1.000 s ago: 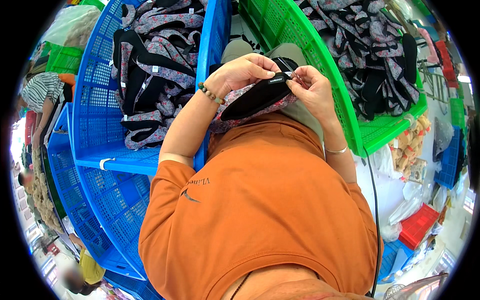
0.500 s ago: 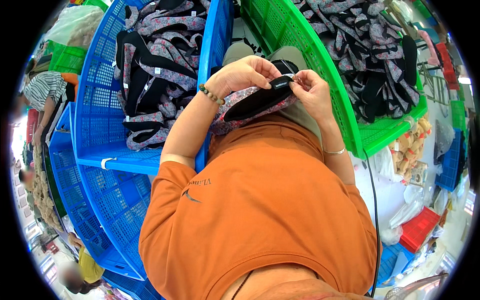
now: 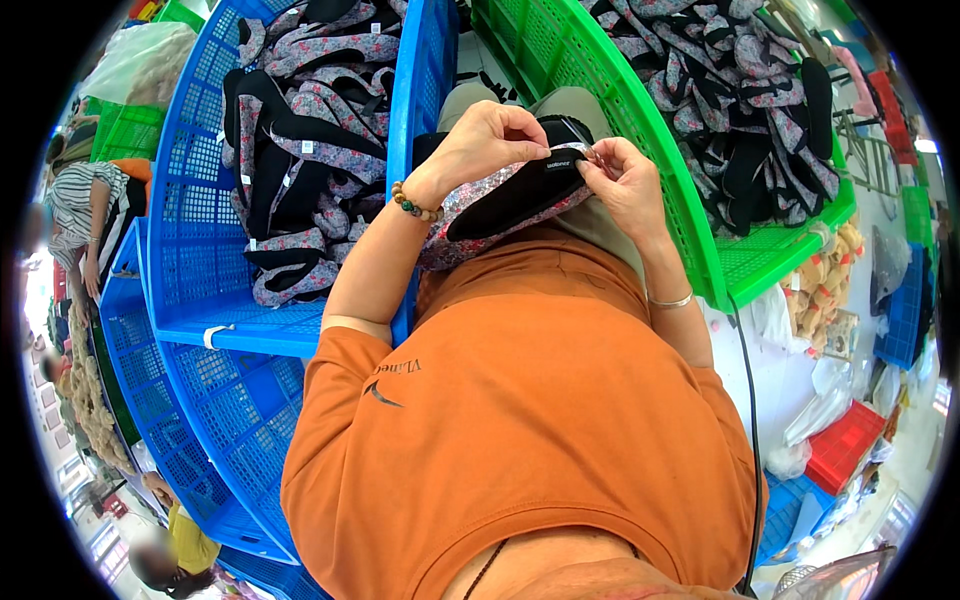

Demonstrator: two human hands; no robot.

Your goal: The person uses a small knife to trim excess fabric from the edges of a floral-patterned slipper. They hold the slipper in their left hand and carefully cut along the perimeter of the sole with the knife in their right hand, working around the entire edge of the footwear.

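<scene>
Over my lap lies a sewn fabric piece [image 3: 505, 205], pink-and-grey floral outside and black inside, with a small black label [image 3: 563, 163] on its upper edge. My left hand [image 3: 490, 145] is closed in a pinch at the edge just left of that label. On the label's other side, my right hand [image 3: 628, 185] grips the edge between thumb and fingers. A thin shiny metal tool [image 3: 574, 130] pokes out by the right fingers; its kind is too small to tell. The fingers partly cover the edge between the hands.
A blue crate [image 3: 240, 335] on the left and a green crate [image 3: 690, 240] on the right hold heaps of similar floral-and-black pieces. More blue crates [image 3: 230, 430] stand lower left. A black cable [image 3: 750, 430] hangs at right. Another person in a striped shirt [image 3: 85, 205] is far left.
My left hand has moved slightly left, with its fingers drawn together at the fabric edge. My right hand stays in nearly the same place. The whole view has shifted a little.
</scene>
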